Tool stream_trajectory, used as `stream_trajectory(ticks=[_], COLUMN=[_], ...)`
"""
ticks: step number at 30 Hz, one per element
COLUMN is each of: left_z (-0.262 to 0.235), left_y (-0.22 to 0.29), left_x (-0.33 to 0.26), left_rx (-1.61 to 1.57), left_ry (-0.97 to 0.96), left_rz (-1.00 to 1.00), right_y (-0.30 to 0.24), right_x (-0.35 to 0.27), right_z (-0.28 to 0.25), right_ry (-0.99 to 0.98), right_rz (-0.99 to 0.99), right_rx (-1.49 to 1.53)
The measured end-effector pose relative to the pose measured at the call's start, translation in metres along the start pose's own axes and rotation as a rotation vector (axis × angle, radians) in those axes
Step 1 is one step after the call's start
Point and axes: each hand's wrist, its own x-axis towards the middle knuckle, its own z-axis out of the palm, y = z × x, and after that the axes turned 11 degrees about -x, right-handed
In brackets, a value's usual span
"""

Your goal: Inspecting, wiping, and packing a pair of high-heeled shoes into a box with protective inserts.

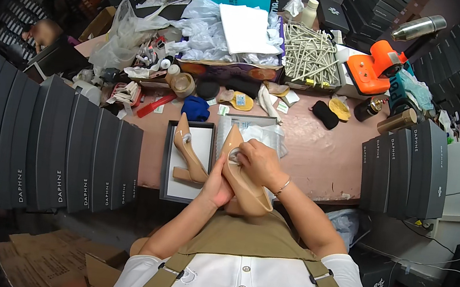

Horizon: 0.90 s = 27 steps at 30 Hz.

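A beige pointed high-heeled shoe [247,194] is tilted in front of me, toe pointing away. My left hand [217,184] is wrapped round its side and supports it from the left. At the shoe's opening are the bent fingers of my right hand [259,162], pressed on whitish stuffing [234,154] inside it. The matching beige shoe [190,155] lies on its side in an open dark shoebox [183,198] just left of my hands. Behind the held shoe, white wrapping paper [260,131] lies in another open box.
Upright dark shoeboxes line the left [47,142] and right [403,172] sides of the pink table [320,161]. At the back stand a box of white tissue [245,29], a tray of pale sticks [313,56] and an orange device [373,69]. A red-handled tool [155,104] lies back left.
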Motion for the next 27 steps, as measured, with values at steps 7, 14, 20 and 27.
stream_trajectory(ticks=[7, 14, 20, 27], left_z=[-0.001, -0.003, -0.007, -0.01], left_y=[-0.011, -0.009, -0.012, -0.01], left_x=[-0.018, -0.019, -0.021, -0.021], left_rx=[0.033, 0.085, 0.194, 0.164], left_ry=[0.117, 0.114, 0.09, 0.006], left_rz=[0.089, 0.065, 0.099, 0.175], right_y=[0.002, -0.006, -0.017, -0.022], right_x=[-0.028, -0.035, -0.038, -0.044], right_z=[0.031, 0.013, 0.007, -0.005], right_ry=[0.136, 0.05, -0.059, -0.073], right_rz=[-0.05, -0.024, 0.133, 0.135], right_rx=[0.047, 0.102, 0.269, 0.414])
